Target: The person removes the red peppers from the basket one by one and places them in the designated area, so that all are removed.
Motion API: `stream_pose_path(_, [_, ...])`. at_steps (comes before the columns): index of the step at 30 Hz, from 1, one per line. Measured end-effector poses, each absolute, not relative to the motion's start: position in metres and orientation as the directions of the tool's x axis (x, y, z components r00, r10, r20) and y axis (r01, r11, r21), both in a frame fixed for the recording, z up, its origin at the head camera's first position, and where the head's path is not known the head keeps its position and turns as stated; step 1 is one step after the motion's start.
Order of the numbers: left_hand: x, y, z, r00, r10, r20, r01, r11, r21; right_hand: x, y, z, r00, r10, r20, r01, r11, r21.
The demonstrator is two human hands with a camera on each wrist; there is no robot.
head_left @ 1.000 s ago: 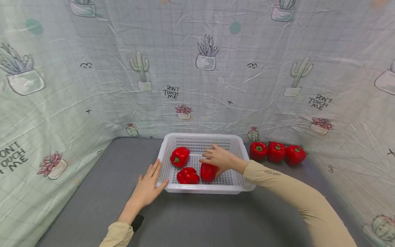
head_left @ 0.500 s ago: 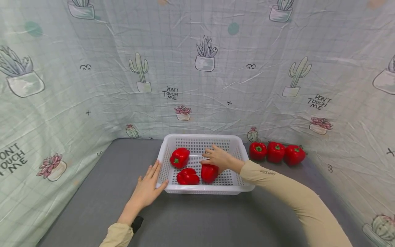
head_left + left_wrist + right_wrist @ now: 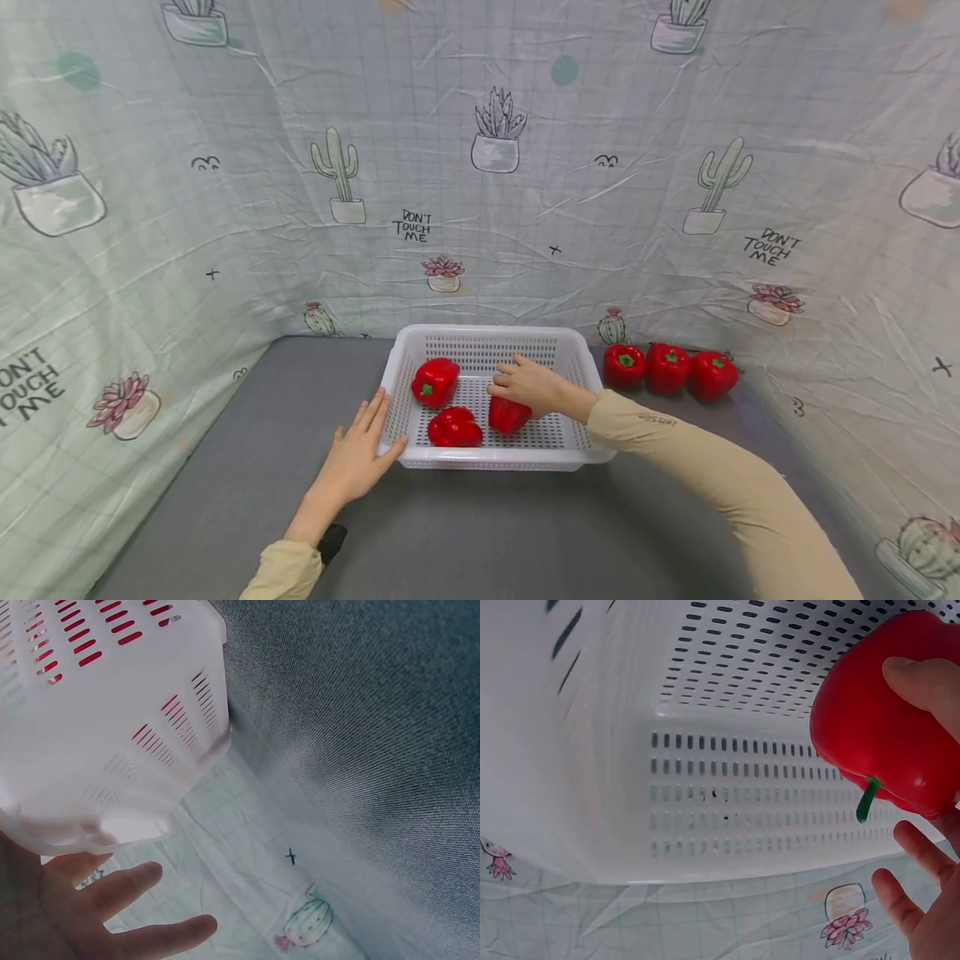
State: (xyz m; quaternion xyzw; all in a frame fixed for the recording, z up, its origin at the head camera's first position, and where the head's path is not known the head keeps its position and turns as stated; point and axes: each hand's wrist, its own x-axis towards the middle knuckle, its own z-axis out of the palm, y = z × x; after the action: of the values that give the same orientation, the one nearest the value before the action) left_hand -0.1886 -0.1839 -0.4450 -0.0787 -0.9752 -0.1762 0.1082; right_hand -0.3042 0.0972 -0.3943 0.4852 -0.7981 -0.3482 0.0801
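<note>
A white perforated plastic basket [image 3: 495,456] stands on the grey table. My right hand [image 3: 534,386] reaches into it and grips a red bell pepper [image 3: 508,416]; in the right wrist view the thumb presses the side of this pepper [image 3: 877,712], its green stem showing. Two more red peppers lie in the basket's left half, one at the back left [image 3: 435,382] and one near the front wall [image 3: 455,427]. My left hand [image 3: 358,454] rests on the basket's left rim with fingers straight; the left wrist view has these fingers [image 3: 157,937] at the rim.
Three red bell peppers [image 3: 667,369] stand in a row on the table right of the basket, near the back. A cactus-print curtain [image 3: 480,208] surrounds the grey table [image 3: 480,533] at the back and sides.
My right hand has its fingers closer over the pepper, which has tilted slightly within the basket. The left hand stays at the rim.
</note>
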Motion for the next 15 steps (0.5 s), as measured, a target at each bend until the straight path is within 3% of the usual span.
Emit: stream_pose_path(15, [-0.189, -0.183, -0.446, -0.968, 0.105, 0.23, 0.178, 0.927, 0.329, -0.295, 0.102, -0.373, -0.579, -0.805, -0.13, -0.749, 0.463, 0.474])
